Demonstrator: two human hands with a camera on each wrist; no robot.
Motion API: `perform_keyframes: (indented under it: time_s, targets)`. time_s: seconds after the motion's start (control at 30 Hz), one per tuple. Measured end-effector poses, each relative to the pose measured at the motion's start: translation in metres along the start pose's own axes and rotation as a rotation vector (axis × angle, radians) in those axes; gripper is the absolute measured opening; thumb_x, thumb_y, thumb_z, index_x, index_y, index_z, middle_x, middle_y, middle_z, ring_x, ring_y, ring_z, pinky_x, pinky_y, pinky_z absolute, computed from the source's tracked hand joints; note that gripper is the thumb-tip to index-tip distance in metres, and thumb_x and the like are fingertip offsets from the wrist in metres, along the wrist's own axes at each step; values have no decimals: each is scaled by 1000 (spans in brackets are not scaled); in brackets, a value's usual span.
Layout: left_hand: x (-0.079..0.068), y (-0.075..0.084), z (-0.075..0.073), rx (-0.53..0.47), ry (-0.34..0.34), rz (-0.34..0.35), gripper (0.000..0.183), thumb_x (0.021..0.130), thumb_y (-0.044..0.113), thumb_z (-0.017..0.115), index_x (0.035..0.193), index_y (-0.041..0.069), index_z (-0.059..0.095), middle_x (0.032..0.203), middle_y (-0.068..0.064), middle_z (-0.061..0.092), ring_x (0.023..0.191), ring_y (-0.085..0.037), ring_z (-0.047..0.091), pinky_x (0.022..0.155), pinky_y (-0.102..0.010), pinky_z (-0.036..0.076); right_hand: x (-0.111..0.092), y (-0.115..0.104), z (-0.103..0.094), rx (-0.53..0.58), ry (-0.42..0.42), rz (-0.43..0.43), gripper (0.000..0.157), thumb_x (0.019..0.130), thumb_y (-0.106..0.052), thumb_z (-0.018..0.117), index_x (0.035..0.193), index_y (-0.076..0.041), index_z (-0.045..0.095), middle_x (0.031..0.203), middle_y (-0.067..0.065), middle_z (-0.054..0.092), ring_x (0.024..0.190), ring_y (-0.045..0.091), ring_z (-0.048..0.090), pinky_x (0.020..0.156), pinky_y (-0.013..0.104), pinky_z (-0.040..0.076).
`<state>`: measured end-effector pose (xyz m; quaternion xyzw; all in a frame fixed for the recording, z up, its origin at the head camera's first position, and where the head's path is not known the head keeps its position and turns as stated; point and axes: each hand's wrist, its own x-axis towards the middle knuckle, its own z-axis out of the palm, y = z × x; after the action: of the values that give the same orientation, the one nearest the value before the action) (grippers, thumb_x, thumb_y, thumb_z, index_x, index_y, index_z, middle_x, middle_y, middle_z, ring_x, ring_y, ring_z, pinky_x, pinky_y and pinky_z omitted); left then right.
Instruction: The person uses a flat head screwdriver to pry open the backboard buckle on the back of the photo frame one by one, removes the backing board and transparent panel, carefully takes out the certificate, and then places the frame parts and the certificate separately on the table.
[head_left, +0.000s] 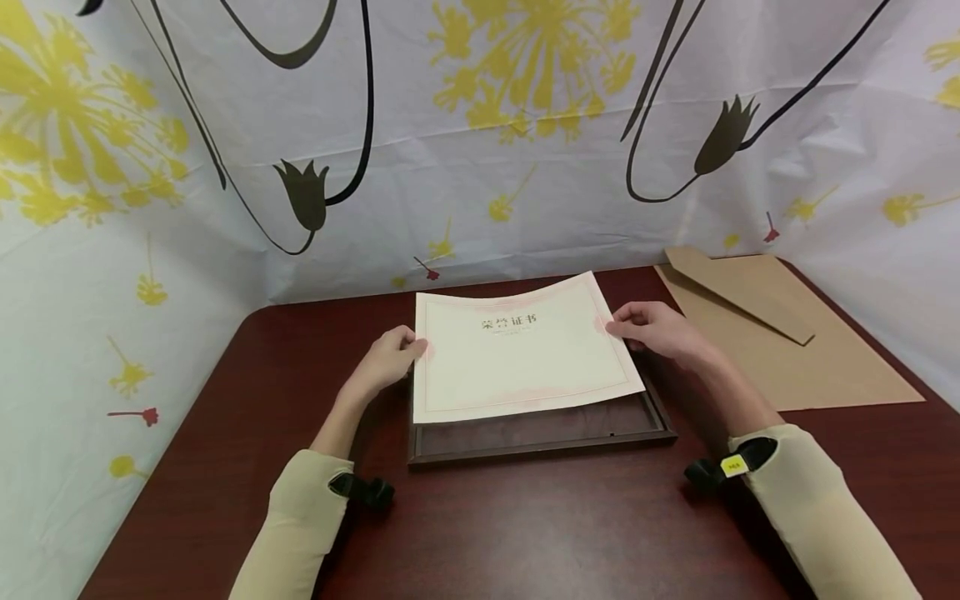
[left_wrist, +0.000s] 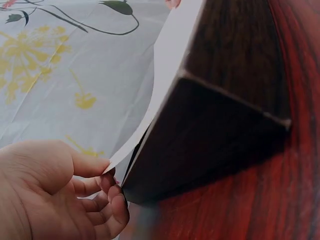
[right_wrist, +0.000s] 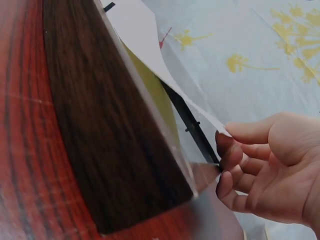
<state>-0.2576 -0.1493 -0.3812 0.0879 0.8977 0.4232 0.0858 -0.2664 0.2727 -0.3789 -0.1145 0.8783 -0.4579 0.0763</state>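
Observation:
A cream certificate [head_left: 517, 367] with a pink border and printed characters lies over a dark wooden frame [head_left: 540, 450], bowed slightly between two hands. My left hand [head_left: 387, 360] pinches its left edge between thumb and fingers; in the left wrist view the paper bends down to that thumb [left_wrist: 92, 165]. The right edge is pinched by my right hand [head_left: 656, 331], and the right wrist view shows the sheet raised off the frame on that side. Below the certificate's near edge, the frame's brown inner panel shows. The rest of the frame's inside is hidden under the paper.
A large brown paper envelope [head_left: 810, 358] with its flap raised lies at the back right of the dark red table [head_left: 247, 467]. Patterned white sheeting [head_left: 480, 167] hangs behind the table and along both sides. Each wrist wears a black strapped camera.

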Motion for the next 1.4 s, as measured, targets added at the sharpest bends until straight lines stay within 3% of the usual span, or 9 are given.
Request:
perform_keyframes:
  time_s: [0.23,0.4,0.77,1.07,1.4]
  targets:
    - [1,1,1,-22,-26,-18,24,109,24,45,106,1,50,78,-8,44,62,-18,38,61,-33,36,-1,12,-4,77,-84,-29,28,101,-23,65,104,4,59,79,6,50,72,20,48,68,34,41]
    - [0,-1,2,-11,-36,-1,23,109,23,45,105,1,50,80,-8,43,63,-19,37,61,-33,36,-3,18,-7,138,-152,-1,30,101,-24,65,100,3,55,82,8,48,75,21,47,69,33,41]
    - [-10,-7,-1,14,-73,22,21,109,21,46,101,3,49,73,-7,44,59,-19,37,58,-33,34,-10,17,-9,143,-297,6,28,101,-22,64,95,2,50,80,7,50,72,19,49,68,31,44]
    - [-27,-2,7,40,-70,24,19,108,20,48,100,3,50,69,-5,43,56,-16,34,55,-31,32,-23,20,-9,127,-320,1,27,100,-20,64,95,2,50,78,8,52,68,17,49,65,30,43]
    - [-50,1,14,41,-67,16,19,104,21,60,95,5,54,72,-7,52,62,-19,50,59,-31,42,-46,18,-14,150,-429,-23,29,101,-17,62,87,4,48,76,7,55,66,16,49,63,30,45]
